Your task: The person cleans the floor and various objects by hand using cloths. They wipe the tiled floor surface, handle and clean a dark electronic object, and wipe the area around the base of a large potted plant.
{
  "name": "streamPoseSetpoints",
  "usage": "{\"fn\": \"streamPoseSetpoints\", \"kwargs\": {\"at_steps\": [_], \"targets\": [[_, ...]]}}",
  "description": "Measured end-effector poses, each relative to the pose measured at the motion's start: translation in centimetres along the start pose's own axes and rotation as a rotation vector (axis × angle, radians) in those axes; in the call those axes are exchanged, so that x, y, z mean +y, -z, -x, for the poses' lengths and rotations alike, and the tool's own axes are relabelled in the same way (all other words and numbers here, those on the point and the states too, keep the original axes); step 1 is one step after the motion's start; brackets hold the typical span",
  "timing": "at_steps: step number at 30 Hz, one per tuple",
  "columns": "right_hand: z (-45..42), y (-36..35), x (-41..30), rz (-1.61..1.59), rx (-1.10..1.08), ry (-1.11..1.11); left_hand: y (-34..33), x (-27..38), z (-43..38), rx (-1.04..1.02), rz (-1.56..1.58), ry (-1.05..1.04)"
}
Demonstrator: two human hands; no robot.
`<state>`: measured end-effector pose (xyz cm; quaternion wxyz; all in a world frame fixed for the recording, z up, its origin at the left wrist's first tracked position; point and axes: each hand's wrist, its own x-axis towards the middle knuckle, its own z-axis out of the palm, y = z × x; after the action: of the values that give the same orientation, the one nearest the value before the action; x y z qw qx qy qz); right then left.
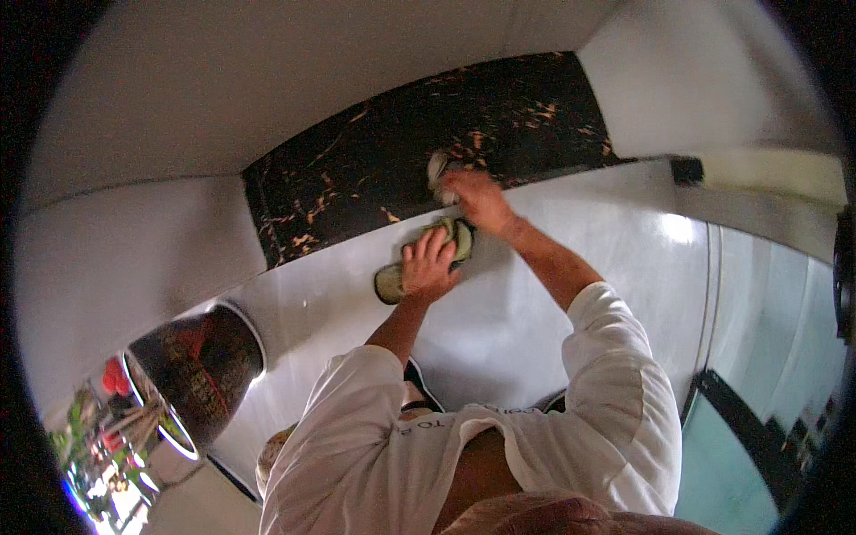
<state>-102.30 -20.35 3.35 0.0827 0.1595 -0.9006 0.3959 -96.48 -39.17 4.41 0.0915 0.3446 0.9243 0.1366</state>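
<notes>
My left hand [428,266] lies on an olive-green piece of footwear with a dark edge, which looks like a slipper [388,284]; its fingers cover the middle of it. This footwear sits on the pale, glossy floor [508,281] beside the dark marbled stone strip [374,160]. Up and to the right, my right hand [476,200] is closed around a whitish, crumpled thing [439,172], possibly a cloth. That thing is against the marbled strip near its front edge. Motion blur hides its exact shape.
On the left stands a dark patterned vase [197,368] holding artificial-looking red and green flowers [114,428]. Pale walls [134,241] flank the marbled strip. A glass panel [729,461] with a dark bar is on the right. Parts of my footwear show below my arms.
</notes>
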Motion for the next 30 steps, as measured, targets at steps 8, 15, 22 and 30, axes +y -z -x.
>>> {"fn": "streamPoseSetpoints", "kwargs": {"at_steps": [8, 15, 22, 30], "targets": [[4.4, 10.9, 8.6, 0.326, 0.512, -0.365, 1.7, 0.1, 0.3, 0.048, 0.054, -0.049], [8.1, 2.7, 3.0, 0.123, 0.229, -0.322, 0.8, -0.2, 0.4, 0.090, 0.009, -0.053], [18.1, 2.7, -6.2, -0.044, -0.123, -0.131, 0.9, 0.1, 0.6, 0.045, -0.029, 0.021], [11.8, 7.2, 0.5, 0.627, 0.337, -0.605, 0.3, 0.2, 0.2, 0.051, -0.062, 0.023]]}}
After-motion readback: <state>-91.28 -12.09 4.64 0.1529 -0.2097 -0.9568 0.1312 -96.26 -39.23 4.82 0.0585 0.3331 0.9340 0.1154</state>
